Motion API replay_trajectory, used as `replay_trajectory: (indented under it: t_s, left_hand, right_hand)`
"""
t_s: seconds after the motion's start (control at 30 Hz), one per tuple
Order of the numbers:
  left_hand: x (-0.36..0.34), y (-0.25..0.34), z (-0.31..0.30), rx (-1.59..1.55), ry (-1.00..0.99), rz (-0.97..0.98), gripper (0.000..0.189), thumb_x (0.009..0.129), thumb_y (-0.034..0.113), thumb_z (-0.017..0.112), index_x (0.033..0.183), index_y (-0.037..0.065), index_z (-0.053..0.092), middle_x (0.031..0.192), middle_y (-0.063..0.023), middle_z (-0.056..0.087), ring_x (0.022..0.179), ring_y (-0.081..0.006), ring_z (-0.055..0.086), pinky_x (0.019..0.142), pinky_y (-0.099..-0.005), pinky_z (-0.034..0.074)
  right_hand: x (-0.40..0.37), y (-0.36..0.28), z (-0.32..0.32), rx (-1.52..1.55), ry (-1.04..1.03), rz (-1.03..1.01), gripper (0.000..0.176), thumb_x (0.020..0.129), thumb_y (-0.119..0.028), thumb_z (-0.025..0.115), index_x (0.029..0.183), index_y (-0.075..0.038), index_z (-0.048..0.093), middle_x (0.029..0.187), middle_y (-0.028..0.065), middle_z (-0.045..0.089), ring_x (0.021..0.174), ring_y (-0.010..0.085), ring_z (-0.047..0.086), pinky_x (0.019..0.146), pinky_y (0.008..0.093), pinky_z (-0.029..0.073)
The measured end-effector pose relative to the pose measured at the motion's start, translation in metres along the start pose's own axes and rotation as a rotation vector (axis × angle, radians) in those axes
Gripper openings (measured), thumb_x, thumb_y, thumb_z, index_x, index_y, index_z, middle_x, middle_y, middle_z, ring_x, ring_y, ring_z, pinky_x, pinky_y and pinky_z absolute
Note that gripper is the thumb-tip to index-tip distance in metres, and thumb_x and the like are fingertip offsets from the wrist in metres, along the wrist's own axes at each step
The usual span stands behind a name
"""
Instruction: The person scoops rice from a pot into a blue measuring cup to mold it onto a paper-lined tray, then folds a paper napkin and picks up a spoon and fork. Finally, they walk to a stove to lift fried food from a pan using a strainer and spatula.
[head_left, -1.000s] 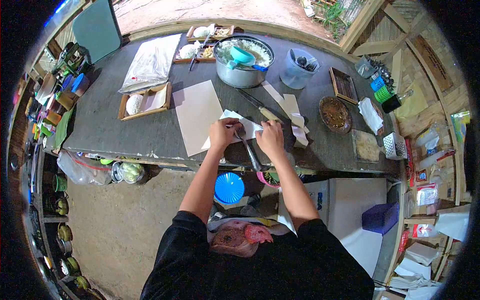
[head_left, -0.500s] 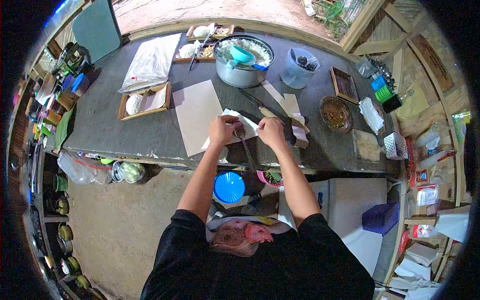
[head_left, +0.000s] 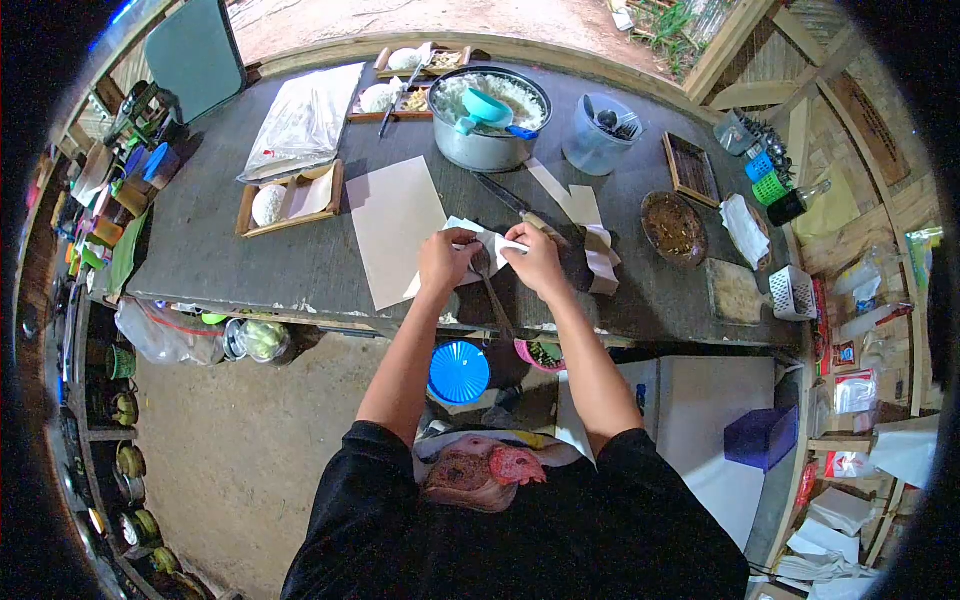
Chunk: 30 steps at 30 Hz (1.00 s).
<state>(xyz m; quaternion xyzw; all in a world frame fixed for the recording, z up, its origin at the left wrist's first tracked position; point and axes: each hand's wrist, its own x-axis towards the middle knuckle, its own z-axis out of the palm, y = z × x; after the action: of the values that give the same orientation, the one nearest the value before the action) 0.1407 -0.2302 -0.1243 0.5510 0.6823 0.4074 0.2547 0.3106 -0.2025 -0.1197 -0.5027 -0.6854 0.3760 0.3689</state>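
Observation:
Near the table's front edge, my left hand (head_left: 446, 259) is closed on a white paper napkin (head_left: 490, 240) together with a fork and spoon (head_left: 490, 290), whose handles point toward me. My right hand (head_left: 533, 260) pinches the napkin's right side, which is folded inward over the utensils. Brown paper (head_left: 397, 230) lies flat just left of my hands. A knife (head_left: 512, 200) with a light wooden handle rests beyond my right hand.
Behind stands a pot of rice (head_left: 485, 150) beside a clear utensil tub (head_left: 598, 150). Wooden trays with rice (head_left: 290, 222) sit at left. A brown dish (head_left: 674, 228), folded paper strips (head_left: 598, 235) and a white basket (head_left: 791, 293) are at right.
My right hand has moved slightly left and up, bringing the napkin's right side in toward the utensils. My left hand has hardly moved.

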Motion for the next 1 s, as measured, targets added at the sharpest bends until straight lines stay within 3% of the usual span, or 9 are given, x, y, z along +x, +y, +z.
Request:
replay_trajectory:
  t_s: [0.07, 0.3, 0.4, 0.53, 0.67, 0.83, 1.0]
  left_hand:
    - [-0.001, 0.001, -0.002, 0.012, -0.005, 0.006, 0.022, 0.072, 0.020, 0.074, 0.090, 0.008, 0.073, 0.083, -0.0117, 0.070, 0.077, -0.0265, 0.068, 0.072, -0.0353, 0.052]
    - [0.002, -0.006, 0.000, 0.067, -0.017, 0.038, 0.023, 0.072, 0.018, 0.071, 0.092, 0.008, 0.072, 0.083, -0.0133, 0.070, 0.076, -0.0275, 0.068, 0.071, -0.0353, 0.053]
    - [0.003, -0.010, 0.000, 0.064, 0.005, 0.055, 0.023, 0.072, 0.017, 0.069, 0.093, 0.008, 0.072, 0.084, -0.0129, 0.070, 0.077, -0.0277, 0.068, 0.072, -0.0350, 0.053]
    - [0.005, -0.014, -0.004, 0.027, -0.020, 0.055, 0.023, 0.072, 0.017, 0.068, 0.093, 0.009, 0.072, 0.084, -0.0129, 0.070, 0.077, -0.0282, 0.068, 0.072, -0.0348, 0.053]
    - [0.006, -0.014, -0.007, 0.004, -0.032, 0.039, 0.024, 0.075, 0.024, 0.069, 0.092, 0.008, 0.072, 0.083, -0.0131, 0.070, 0.077, -0.0288, 0.068, 0.071, -0.0351, 0.052]
    - [0.002, -0.002, -0.014, -0.029, 0.049, -0.049, 0.034, 0.079, 0.037, 0.067, 0.089, 0.005, 0.072, 0.081, -0.0157, 0.069, 0.077, -0.0312, 0.068, 0.071, -0.0375, 0.052]
    - [-0.010, -0.001, -0.024, 0.143, -0.073, -0.017, 0.043, 0.075, 0.040, 0.070, 0.100, 0.005, 0.067, 0.081, -0.0195, 0.068, 0.077, -0.0337, 0.067, 0.071, -0.0397, 0.052]
  right_hand:
    - [-0.004, -0.003, 0.006, 0.012, 0.085, -0.076, 0.022, 0.074, -0.008, 0.065, 0.094, -0.005, 0.056, 0.080, 0.0165, 0.067, 0.075, 0.0309, 0.066, 0.065, 0.0367, 0.050]
    - [-0.021, -0.023, 0.023, -0.068, 0.051, -0.148, 0.031, 0.079, -0.009, 0.065, 0.106, -0.008, 0.049, 0.083, 0.0164, 0.067, 0.076, 0.0332, 0.066, 0.065, 0.0410, 0.050]
    - [-0.022, -0.022, 0.031, -0.023, 0.071, -0.204, 0.032, 0.078, -0.008, 0.067, 0.106, -0.008, 0.052, 0.082, 0.0150, 0.068, 0.075, 0.0276, 0.068, 0.065, 0.0358, 0.050]
    - [-0.026, -0.029, 0.030, 0.005, 0.009, -0.188, 0.037, 0.076, -0.010, 0.069, 0.108, -0.007, 0.051, 0.082, 0.0143, 0.068, 0.078, 0.0278, 0.068, 0.068, 0.0362, 0.051]
    - [-0.030, -0.022, 0.029, -0.032, -0.033, -0.254, 0.041, 0.073, -0.011, 0.072, 0.108, -0.007, 0.051, 0.084, 0.0133, 0.067, 0.081, 0.0279, 0.067, 0.071, 0.0369, 0.051]
    - [-0.035, -0.017, 0.027, -0.133, -0.120, -0.315, 0.050, 0.066, -0.004, 0.075, 0.109, -0.008, 0.050, 0.097, 0.0130, 0.064, 0.091, 0.0276, 0.065, 0.077, 0.0367, 0.051]
    - [-0.042, -0.016, 0.028, -0.073, -0.151, -0.318, 0.047, 0.066, 0.000, 0.074, 0.106, -0.007, 0.050, 0.099, 0.0128, 0.063, 0.093, 0.0276, 0.064, 0.079, 0.0360, 0.051]
